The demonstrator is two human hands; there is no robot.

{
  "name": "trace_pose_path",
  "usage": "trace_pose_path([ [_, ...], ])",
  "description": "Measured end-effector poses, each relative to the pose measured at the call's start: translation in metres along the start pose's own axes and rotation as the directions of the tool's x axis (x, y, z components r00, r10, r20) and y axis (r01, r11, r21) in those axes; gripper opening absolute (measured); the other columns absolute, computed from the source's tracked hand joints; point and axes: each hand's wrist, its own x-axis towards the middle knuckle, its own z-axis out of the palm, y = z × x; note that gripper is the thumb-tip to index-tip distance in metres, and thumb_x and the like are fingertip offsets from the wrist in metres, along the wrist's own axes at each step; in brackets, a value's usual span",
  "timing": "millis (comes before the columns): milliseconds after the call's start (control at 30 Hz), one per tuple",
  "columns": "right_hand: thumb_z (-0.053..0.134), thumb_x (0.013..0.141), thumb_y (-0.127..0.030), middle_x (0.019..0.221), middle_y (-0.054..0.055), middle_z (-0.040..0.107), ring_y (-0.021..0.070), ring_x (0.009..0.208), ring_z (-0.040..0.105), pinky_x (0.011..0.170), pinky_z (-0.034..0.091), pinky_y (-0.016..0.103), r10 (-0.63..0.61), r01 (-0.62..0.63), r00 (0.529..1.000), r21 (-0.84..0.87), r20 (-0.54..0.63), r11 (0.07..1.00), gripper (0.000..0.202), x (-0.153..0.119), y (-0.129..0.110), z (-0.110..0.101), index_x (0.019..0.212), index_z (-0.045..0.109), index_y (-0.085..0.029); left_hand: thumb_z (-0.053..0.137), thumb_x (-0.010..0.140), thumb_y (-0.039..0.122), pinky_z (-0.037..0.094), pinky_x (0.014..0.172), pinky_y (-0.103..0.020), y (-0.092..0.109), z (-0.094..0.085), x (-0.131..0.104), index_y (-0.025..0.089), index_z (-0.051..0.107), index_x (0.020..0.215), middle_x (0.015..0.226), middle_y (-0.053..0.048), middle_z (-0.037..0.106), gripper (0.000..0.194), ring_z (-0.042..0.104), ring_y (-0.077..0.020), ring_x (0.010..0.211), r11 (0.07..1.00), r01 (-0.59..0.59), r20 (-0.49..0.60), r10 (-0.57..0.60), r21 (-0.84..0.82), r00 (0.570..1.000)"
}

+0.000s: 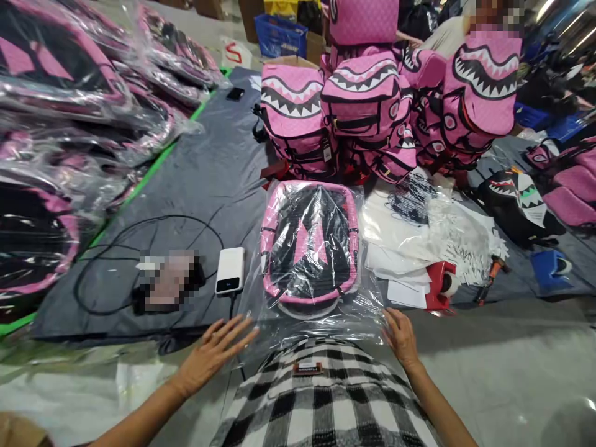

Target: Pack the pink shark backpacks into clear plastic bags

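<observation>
Fingers: the left hand's (pixel 212 354) are extended and spread, not wrapped around anything, tips at the bag's near left corner. The right hand's (pixel 401 335) are slightly bent at its near right corner; can't tell if they pinch the film or just rest on it.

Bag = clear, glossy plastic film bag (pixel 316 329), on the near edge of the dark grey cloth-covered bench (pixel 200 180), loose end hanging over that edge. Inside: pink-and-black backpack (pixel 310 242).

Step in hand, my read: squaring up the bagged pack and dealing with the slack film. Next move calls for a firm hold on both near corners, so the film can be pulled taut or folded without dragging the pack.

Pack lies flat: black centre, two slanted pink panels in the middle, thick pink rim all round. Film is wrinkled and throws glare; slack shows on both sides and most at the near end.

White rectangular power bank (pixel 230 270) sits just left of the bag, near the same edge. Red tape dispenser (pixel 437 285) is to its right, also by that edge.
</observation>
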Motion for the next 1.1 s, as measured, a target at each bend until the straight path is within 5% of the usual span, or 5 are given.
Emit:
trace_pose_path([
  [100,0.047,0.097,-0.029,0.116,0.006,0.074,0.0258,0.112,0.067,0.1,0.052,0.046,-0.09,0.082,0.994,0.12,0.059,0.989,0.03,0.005,0.001,-0.007,0.109,0.075,-0.031,0.041,0.089,0.01,0.029,0.117,-0.037,-0.006,0.003,0.002,0.043,0.053,0.141,0.134,0.002,0.067,0.063,0.059,-0.0196,0.126,0.99,-0.123,0.09,0.129,-0.071,0.988],
  [267,0.056,0.088,-0.061,0.096,0.01,0.079,0.0296,0.092,0.072,0.086,0.058,0.044,0.263,-0.323,0.946,0.498,0.189,0.805,0.045,0.019,-0.003,-0.01,0.095,0.08,-0.024,0.045,0.093,0.032,0.047,0.106,-0.035,-0.012,-0.003,-0.004,0.035,0.062,0.135,0.129,-0.002,0.071,0.045,0.066,-0.0222,0.115,0.864,0.301,0.227,-0.224,-0.404,0.948],
  [467,0.059,0.072,-0.08,0.079,0.008,0.074,0.0263,0.079,0.067,0.077,0.054,0.036,0.593,-0.522,0.799,0.597,0.095,0.608,0.064,0.046,-0.033,0.004,0.078,0.074,-0.018,0.051,0.079,0.075,0.051,0.104,-0.046,0.002,-0.016,0.032,0.022,0.077,0.106,0.11,-0.008,0.078,0.065,0.068,-0.0307,0.109,0.195,0.717,0.458,-0.652,-0.669,0.604],
  [667,0.043,0.084,-0.078,0.071,0.003,0.067,0.0211,0.076,0.061,0.08,0.048,0.032,0.625,-0.485,0.779,0.587,-0.048,0.649,0.061,0.081,-0.049,0.016,0.08,0.063,-0.021,0.066,0.066,0.078,0.051,0.1,-0.041,0.014,-0.023,0.053,0.025,0.08,0.083,0.093,-0.007,0.077,0.057,0.068,-0.0264,0.098,0.256,0.619,0.333,-0.661,-0.743,0.673],
  [1100,0.037,0.078,-0.086,0.045,-0.007,0.044,0.0161,0.044,0.045,0.055,0.04,0.03,0.639,-0.562,0.769,0.489,0.013,0.667,0.067,0.093,-0.045,0.04,0.082,0.059,-0.022,0.043,0.086,0.067,0.053,0.08,-0.039,-0.001,0.011,0.061,0.018,0.073,0.091,0.082,-0.009,0.074,0.058,0.067,-0.0276,0.084,0.286,0.741,0.087,-0.904,-0.607,0.419],
])
